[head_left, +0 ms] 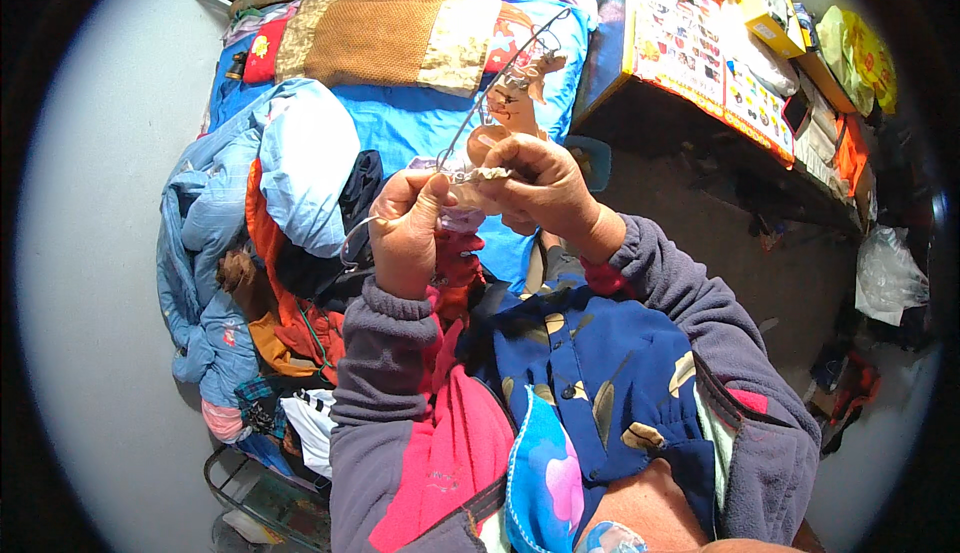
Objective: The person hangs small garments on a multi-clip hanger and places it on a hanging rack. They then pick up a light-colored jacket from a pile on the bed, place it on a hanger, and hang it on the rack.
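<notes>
Close together over the bed, both my hands are closed in pinches. My left hand [405,233] grips a thin dark wire rod [490,85], which slants up and right to a curled end. A thin pale wire loop hangs from the same hand's left side. Between the fingers of my right hand [550,188] is a small beige strip [488,174], with something silvery and chain-like running from it to the left fingertips. Past the fingers, pinkish-beige pieces [512,108] hang near the rod; their kind is unclear.
Ahead is a bed with a blue sheet [400,123] and a brown woven pillow [375,41]. A light blue quilt [300,168] and heaped clothes [300,333] lie at left. A table [680,43] with boxes and bags stands at right; a blue basin [592,161] sits near it.
</notes>
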Demonstrator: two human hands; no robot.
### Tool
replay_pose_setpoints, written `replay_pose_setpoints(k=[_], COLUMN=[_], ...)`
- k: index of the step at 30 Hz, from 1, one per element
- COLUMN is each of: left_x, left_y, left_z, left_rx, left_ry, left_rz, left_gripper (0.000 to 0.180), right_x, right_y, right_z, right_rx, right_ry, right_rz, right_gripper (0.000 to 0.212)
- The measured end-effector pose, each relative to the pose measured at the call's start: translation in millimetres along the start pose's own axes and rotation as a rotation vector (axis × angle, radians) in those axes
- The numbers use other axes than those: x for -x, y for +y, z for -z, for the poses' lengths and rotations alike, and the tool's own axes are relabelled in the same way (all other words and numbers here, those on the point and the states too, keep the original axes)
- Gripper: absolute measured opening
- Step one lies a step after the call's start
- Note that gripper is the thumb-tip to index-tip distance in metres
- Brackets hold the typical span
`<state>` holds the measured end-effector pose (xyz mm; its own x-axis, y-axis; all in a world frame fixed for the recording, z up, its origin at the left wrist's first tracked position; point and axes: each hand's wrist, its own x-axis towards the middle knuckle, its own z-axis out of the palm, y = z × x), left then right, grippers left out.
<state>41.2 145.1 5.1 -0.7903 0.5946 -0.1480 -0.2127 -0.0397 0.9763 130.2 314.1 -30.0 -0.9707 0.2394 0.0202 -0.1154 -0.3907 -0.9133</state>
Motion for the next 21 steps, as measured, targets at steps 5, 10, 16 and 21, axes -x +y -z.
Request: replay_pose_setpoints(k=[5, 10, 16, 21], left_x=[-1.9, -1.5, -1.3, 0.3], left_y=[-5.8, -7.6, -9.8, -10.0], left_z=[2.4, 1.0, -1.0, -4.6], left_rx=[0.028, 0.011, 0.028, 0.054], left_ry=[0.022, -0.001, 0.0, 0.029], left_rz=[0.018, 0.035, 0.063, 0.073], left_gripper=[0.015, 0.015, 0.017, 0.018], right_x=[1.2, 3.1, 1.7, 2.3], right_y=[-1.6, -3.3, -0.4, 0.5], right_z=[2.7, 1.3, 2.7, 2.9], right_rx=[-0.054, -0.043, -0.143, 0.006], right_ry=[-0.052, 0.006, 0.011, -0.013], right_rz=[-0.019, -0.033, -0.064, 0.084], right_gripper=[0.013, 0.01, 0.01, 0.012])
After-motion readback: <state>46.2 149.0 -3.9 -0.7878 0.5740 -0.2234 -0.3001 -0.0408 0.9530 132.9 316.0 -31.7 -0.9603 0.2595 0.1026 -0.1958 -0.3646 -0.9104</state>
